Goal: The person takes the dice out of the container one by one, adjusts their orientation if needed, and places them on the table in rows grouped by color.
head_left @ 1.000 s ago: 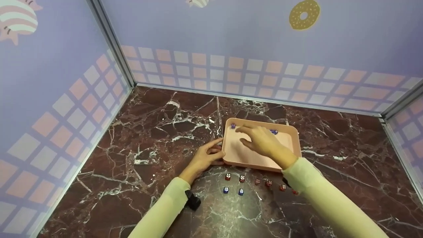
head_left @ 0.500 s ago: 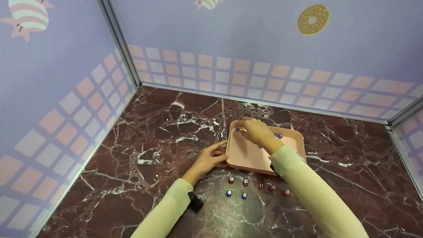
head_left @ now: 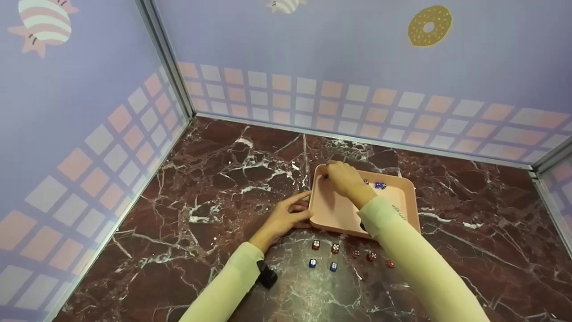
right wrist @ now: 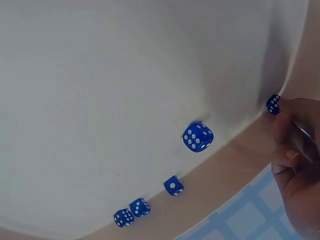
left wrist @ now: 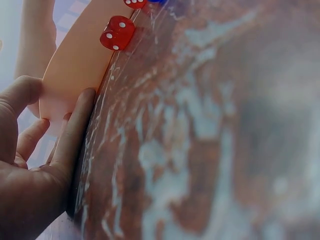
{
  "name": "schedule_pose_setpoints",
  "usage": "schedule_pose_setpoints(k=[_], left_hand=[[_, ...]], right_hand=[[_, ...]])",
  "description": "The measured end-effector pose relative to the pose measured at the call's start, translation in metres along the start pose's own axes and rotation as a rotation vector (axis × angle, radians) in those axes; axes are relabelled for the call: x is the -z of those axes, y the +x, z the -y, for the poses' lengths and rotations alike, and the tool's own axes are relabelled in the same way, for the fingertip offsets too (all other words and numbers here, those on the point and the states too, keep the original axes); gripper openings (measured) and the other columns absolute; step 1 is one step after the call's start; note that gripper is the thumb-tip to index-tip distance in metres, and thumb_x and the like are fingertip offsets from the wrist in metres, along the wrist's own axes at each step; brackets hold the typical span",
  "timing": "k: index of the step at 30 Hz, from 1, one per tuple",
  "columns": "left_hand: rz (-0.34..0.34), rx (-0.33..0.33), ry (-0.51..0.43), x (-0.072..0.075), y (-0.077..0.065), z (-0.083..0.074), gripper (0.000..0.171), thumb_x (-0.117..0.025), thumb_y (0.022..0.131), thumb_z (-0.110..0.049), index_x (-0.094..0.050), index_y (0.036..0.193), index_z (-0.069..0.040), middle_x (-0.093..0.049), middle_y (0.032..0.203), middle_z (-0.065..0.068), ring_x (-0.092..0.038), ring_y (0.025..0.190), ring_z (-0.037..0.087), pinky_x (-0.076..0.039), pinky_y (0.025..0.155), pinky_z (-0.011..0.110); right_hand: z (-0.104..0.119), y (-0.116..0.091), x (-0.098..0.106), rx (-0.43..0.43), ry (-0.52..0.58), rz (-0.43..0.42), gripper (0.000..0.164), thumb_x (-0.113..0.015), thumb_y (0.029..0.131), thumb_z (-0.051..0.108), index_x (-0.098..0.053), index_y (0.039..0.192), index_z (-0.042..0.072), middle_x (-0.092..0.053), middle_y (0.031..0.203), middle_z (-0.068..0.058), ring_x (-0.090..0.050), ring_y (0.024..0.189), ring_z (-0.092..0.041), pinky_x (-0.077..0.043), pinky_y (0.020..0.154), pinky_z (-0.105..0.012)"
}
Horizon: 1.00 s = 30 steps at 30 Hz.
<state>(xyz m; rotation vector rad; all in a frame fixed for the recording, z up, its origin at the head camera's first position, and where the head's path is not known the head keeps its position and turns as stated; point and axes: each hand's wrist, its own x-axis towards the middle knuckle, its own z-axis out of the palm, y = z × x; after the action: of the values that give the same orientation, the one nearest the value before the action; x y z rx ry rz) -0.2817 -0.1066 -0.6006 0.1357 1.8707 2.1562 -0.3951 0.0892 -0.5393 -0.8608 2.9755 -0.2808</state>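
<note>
My right hand (head_left: 343, 178) reaches into the back left corner of the peach tray (head_left: 335, 226), its finger and thumb pinching a blue die (right wrist: 273, 104) beside the tray wall. A larger-looking blue die (right wrist: 198, 136) lies on the tray floor near that hand. Several more lie along the back wall, among them a blue die (right wrist: 173, 185) with one pip showing. At the tray's front left corner, my left hand (head_left: 282, 218) rests its extended fingers and thumb against the outer wall and rim, as the left wrist view also shows.
In front of the tray stands a row of several red dice (head_left: 335, 248), with a blue die (head_left: 313, 263) and another blue die (head_left: 334, 267) nearer me. My right sleeve (head_left: 415, 259) crosses above the row's right end. Patterned panels (head_left: 286, 103) enclose the marbled tabletop (head_left: 223, 179).
My right hand has moved left and back to the tray corner, its fingers coming together on the blue die there. My left hand stays against the tray.
</note>
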Motion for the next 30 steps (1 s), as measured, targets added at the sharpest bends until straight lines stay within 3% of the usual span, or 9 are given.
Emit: schedule_pose_setpoints(k=[2,5,12,17,21,30], left_hand=[[-0.001,0.006,0.002,0.0,0.0,-0.001,0.066,-0.072,0.095,0.002,-0.052,0.157,-0.006,-0.059,0.124,0.019,-0.066,0.104,0.02,-0.069,0.088,0.045],[0.0,0.008,0.012,0.0,0.001,-0.001,0.066,-0.072,0.095,0.001,-0.052,0.157,-0.007,-0.059,0.125,0.02,-0.067,0.104,0.021,-0.069,0.088,0.044],[0.001,0.008,0.011,0.0,0.001,-0.002,0.066,-0.072,0.095,0.002,-0.052,0.157,-0.007,-0.06,0.126,0.021,-0.067,0.105,0.021,-0.069,0.088,0.044],[0.0,0.01,0.014,0.0,0.0,-0.002,0.065,-0.072,0.096,0.001,-0.051,0.157,-0.006,-0.06,0.128,0.023,-0.068,0.105,0.021,-0.069,0.088,0.044],[0.005,0.0,0.016,-0.002,0.0,-0.002,0.065,-0.071,0.097,0.001,-0.05,0.158,-0.005,-0.06,0.127,0.022,-0.068,0.105,0.02,-0.069,0.088,0.043],[0.001,-0.001,0.022,-0.001,-0.001,-0.002,0.065,-0.07,0.096,0.001,-0.05,0.158,-0.004,-0.059,0.125,0.021,-0.067,0.103,0.02,-0.069,0.089,0.045]], right_hand=[[0.0,-0.001,0.001,-0.028,0.003,-0.003,0.008,-0.07,0.098,0.005,-0.075,0.091,0.006,-0.071,0.099,-0.017,-0.071,0.093,-0.045,-0.064,0.082,-0.06],[-0.002,-0.003,0.004,-0.064,0.017,0.004,0.021,-0.07,0.1,0.012,-0.069,0.081,0.003,-0.07,0.091,-0.017,-0.07,0.086,-0.043,-0.063,0.077,-0.059],[-0.005,-0.012,0.009,-0.049,0.042,0.053,0.005,-0.079,0.089,0.001,-0.076,0.085,0.002,-0.075,0.088,-0.015,-0.071,0.084,-0.038,-0.065,0.077,-0.052],[-0.003,-0.024,0.011,0.004,0.017,0.08,0.007,-0.08,0.084,-0.001,-0.075,0.08,0.002,-0.072,0.081,-0.011,-0.067,0.078,-0.033,-0.063,0.07,-0.047],[-0.004,-0.038,0.009,0.059,0.057,0.043,0.009,-0.078,0.08,-0.005,-0.075,0.077,0.003,-0.071,0.077,-0.009,-0.064,0.071,-0.029,-0.062,0.065,-0.045],[-0.004,-0.068,0.019,0.116,0.171,-0.021,0.007,-0.081,0.088,0.002,-0.076,0.083,0.004,-0.076,0.084,-0.008,-0.069,0.076,-0.027,-0.063,0.07,-0.045]])
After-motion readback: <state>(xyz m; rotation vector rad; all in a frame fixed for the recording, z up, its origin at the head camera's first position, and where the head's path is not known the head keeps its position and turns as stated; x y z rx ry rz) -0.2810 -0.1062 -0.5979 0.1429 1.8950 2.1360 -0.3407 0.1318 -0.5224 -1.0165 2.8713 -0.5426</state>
